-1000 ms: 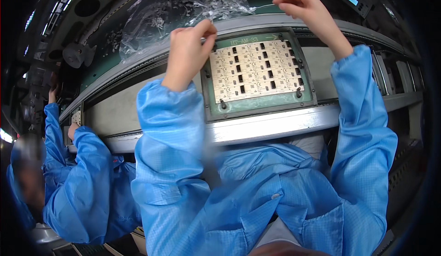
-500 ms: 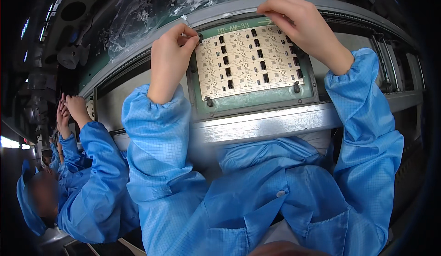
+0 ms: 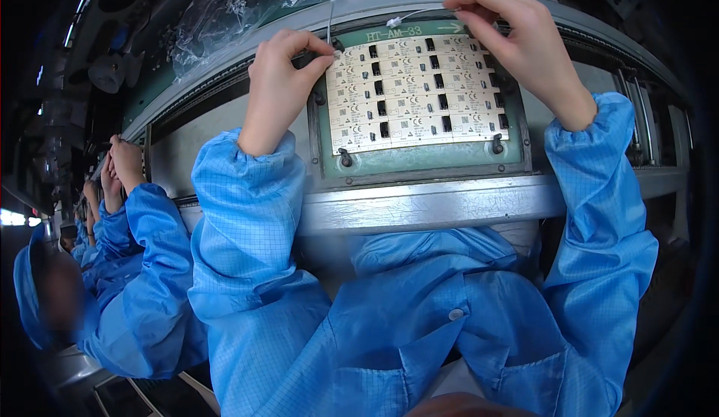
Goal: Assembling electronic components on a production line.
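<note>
A pale circuit board panel (image 3: 408, 121) with rows of black components lies on a green fixture plate (image 3: 419, 162). At the panel's far left corner, my left hand (image 3: 283, 84) is closed in a pinch on a thin white wire (image 3: 330, 24). That wire runs up from the fingertips toward a white end beyond the frame. My right hand (image 3: 524, 43) is above the panel's far right corner, thumb and forefinger pinching a second thin wire. A white connector (image 3: 394, 22) on this wire's other end lies over the plate's far edge.
A clear plastic bag (image 3: 217, 31) with many small white wired connectors lies beyond the rail. Black clips (image 3: 345, 158) stand at the panel's near edge. A metal rail (image 3: 434, 204) runs in front of me. At left, a co-worker in blue (image 3: 142, 305) works along the same line.
The view has shifted slightly. More of the left hand's wire now shows, standing upright. The right hand's wire and its white connector have become plainly visible beyond the panel.
</note>
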A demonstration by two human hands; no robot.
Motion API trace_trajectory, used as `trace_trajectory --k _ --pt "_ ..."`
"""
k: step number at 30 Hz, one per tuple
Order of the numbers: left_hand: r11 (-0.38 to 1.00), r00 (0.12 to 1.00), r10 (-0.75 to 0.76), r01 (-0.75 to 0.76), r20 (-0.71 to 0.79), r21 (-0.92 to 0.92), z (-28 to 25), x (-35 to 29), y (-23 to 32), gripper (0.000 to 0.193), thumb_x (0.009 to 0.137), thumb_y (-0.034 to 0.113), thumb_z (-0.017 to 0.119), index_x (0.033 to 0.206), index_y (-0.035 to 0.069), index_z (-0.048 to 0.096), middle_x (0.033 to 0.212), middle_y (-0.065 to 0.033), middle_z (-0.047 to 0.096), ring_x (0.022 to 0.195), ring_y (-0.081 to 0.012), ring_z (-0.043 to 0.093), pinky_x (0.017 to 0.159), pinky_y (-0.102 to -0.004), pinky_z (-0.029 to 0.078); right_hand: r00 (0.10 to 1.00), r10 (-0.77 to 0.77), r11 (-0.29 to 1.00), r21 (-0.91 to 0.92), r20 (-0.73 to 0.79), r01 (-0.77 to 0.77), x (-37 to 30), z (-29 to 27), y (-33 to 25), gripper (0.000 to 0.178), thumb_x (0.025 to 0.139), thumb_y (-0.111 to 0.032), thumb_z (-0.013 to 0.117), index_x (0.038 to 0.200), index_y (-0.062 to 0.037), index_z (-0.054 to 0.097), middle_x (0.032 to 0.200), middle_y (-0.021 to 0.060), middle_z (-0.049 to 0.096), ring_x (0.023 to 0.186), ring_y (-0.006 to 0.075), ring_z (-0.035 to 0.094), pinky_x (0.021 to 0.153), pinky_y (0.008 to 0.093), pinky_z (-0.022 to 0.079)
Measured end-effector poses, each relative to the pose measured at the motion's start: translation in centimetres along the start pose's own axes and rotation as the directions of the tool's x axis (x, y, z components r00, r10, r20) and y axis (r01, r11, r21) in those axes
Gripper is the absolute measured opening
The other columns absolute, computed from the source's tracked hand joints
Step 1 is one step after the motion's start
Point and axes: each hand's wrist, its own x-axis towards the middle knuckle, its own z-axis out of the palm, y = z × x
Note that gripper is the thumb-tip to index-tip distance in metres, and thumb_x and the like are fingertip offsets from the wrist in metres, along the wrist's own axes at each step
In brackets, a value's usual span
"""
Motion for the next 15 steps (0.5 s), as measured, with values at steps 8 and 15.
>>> trace_trajectory --k 8,15 --pt "0.992 0.990 -0.111 0.105 -0.082 -0.068 0.2 -0.3 -0.4 0.012 0.079 0.019 0.078 0.090 0.016 0.080 0.101 -0.0019 0.067 0.105 -0.0258 0.052 0.094 -0.0381 0.041 0.993 0.019 1.000 0.001 -0.119 -0.020 0.2 -0.1 -0.1 0.012 0.086 0.000 0.065 0.098 0.0032 0.066 0.088 0.0168 0.066 0.080 0.0319 0.066 0.070 0.0359 0.052" --pt "0.987 0.989 -0.150 0.149 -0.010 -0.067 0.6 -0.6 -1.4 0.014 0.079 0.019 0.078 0.092 0.017 0.081 0.102 -0.0040 0.060 0.109 -0.0259 0.046 0.097 -0.0373 0.038 0.994 -0.013 1.000 0.015 -0.106 0.015 -0.1 -0.7 0.5 0.010 0.086 0.001 0.063 0.096 0.0030 0.063 0.090 0.0181 0.065 0.082 0.0345 0.065 0.072 0.0376 0.052"
